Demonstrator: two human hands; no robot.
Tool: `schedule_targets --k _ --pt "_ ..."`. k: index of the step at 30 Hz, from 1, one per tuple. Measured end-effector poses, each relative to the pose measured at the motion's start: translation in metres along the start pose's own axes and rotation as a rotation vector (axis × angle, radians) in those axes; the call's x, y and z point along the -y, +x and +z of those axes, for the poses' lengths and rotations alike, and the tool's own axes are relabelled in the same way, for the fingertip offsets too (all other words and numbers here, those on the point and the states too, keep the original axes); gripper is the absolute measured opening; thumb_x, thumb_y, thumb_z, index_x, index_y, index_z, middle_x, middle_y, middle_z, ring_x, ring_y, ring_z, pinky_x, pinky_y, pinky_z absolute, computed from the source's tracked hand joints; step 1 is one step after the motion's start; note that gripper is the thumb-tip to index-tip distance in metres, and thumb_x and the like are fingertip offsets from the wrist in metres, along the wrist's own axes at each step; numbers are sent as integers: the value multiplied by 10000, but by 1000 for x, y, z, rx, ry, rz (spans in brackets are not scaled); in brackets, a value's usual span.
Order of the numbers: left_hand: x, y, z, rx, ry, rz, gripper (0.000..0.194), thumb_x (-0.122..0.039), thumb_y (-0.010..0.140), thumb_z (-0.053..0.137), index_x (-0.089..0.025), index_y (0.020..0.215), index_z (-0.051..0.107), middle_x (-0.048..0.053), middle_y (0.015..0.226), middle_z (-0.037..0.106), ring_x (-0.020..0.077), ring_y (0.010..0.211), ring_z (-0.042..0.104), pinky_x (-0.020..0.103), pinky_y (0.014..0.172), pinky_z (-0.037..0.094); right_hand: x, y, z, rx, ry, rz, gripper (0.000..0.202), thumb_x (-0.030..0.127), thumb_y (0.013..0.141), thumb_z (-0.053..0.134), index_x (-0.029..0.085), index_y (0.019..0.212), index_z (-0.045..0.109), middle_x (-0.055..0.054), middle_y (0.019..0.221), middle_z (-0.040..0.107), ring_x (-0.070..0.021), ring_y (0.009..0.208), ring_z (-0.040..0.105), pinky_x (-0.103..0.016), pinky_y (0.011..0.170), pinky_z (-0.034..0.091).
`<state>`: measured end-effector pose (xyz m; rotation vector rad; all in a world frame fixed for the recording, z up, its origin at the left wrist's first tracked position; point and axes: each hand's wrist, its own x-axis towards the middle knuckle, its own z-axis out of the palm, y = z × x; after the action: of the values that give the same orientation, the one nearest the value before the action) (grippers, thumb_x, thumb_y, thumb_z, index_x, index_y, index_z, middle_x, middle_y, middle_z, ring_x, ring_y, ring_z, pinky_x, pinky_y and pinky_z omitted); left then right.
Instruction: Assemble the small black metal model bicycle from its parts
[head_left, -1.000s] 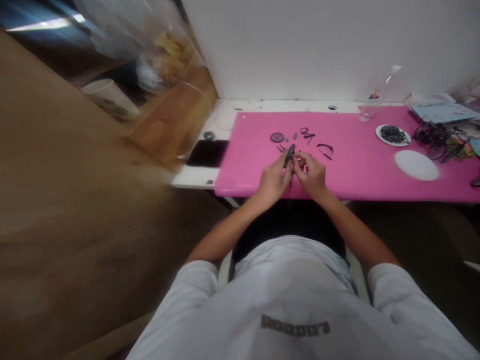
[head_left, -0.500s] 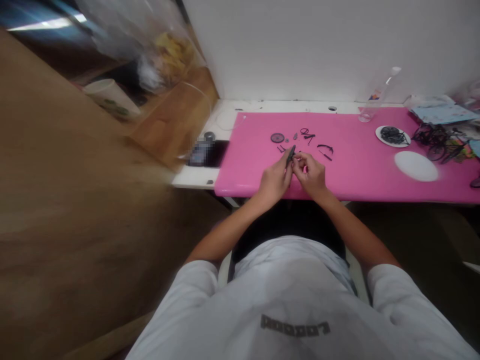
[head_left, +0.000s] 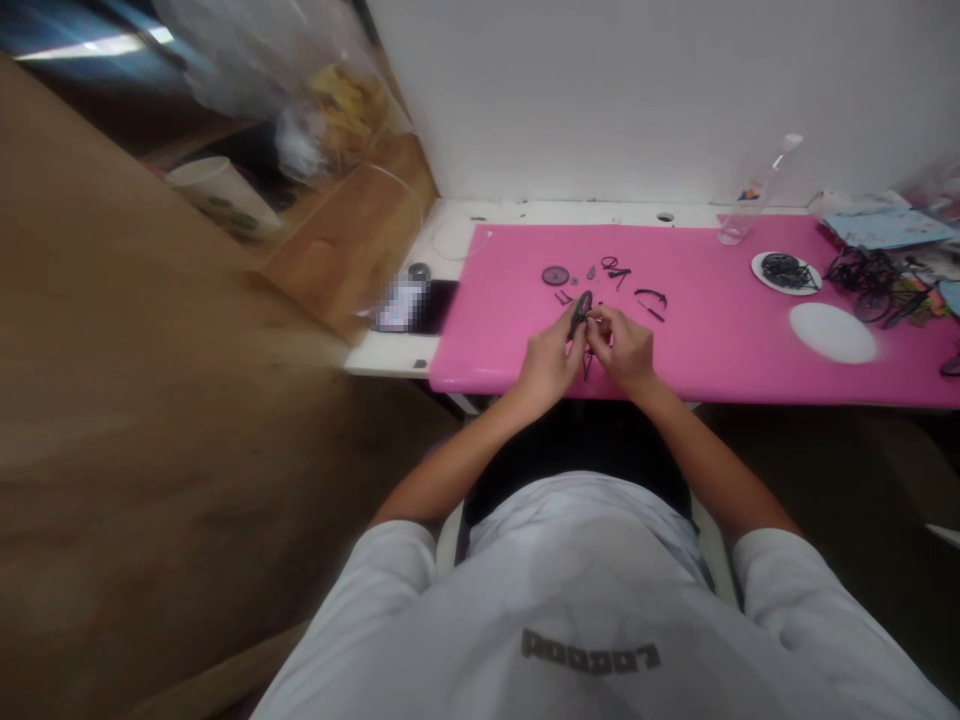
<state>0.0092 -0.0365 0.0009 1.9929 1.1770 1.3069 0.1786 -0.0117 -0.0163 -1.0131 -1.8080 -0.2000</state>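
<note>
Over a desk covered in glossy pink sheeting (head_left: 491,310), the fingers of the left hand (head_left: 550,362) pinch a small black plastic-looking wheel (head_left: 580,314), turned face-on more than half a second ago; thin black struts (head_left: 587,367) now show below, suggesting repositioning, not release. The right hand (head_left: 628,350) presses fingertips together alongside, any hold too small to tell.

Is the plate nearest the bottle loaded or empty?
Loaded: black parts lie heaped across most of the plate.
</note>
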Motion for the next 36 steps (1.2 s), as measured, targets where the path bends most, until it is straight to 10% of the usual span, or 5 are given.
schedule_targets --k 36 --pt "4 2 3 -22 -32 8 503 -248 1099 578 -132 1587 619 123 1195 848 197 931 832 294 894 652 -5 -6 7 35 33 81 282 434 1118 552 217 1120 732 12 705 696 -140 592 640 -257 611 479"
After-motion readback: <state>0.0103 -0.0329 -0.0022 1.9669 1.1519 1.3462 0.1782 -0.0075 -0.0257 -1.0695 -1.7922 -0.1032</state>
